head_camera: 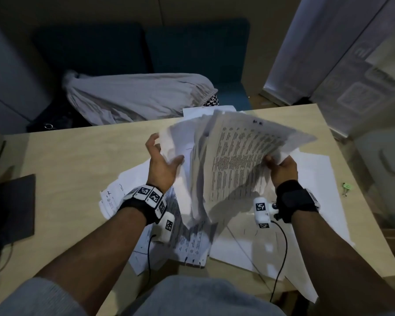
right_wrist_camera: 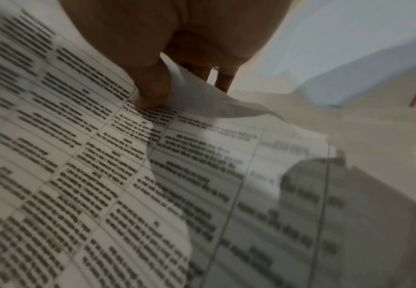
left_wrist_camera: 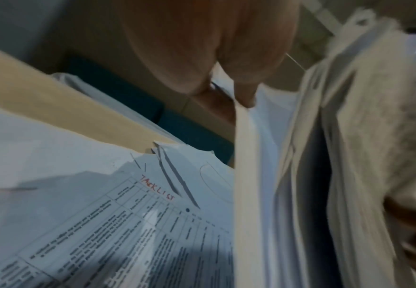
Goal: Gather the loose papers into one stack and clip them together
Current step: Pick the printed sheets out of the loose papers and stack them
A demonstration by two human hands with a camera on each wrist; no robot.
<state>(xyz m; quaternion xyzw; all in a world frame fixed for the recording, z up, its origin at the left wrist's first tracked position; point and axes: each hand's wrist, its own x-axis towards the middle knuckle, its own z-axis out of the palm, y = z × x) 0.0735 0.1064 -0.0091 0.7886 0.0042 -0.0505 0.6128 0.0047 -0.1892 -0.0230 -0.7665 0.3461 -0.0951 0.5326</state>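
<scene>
A thick sheaf of printed papers is lifted above the wooden table, fanned and tilted. My right hand pinches its right edge; in the right wrist view the thumb presses on the printed top sheet. My left hand is at the sheaf's left side, with spread fingers around the outer sheets. More loose sheets lie scattered on the table beneath, one marked in red. A green binder clip lies near the table's right edge.
A dark flat pad lies at the table's left. Behind the table stands a dark blue sofa with a grey cloth bundle on it. Cables hang from both wrist cameras over the papers.
</scene>
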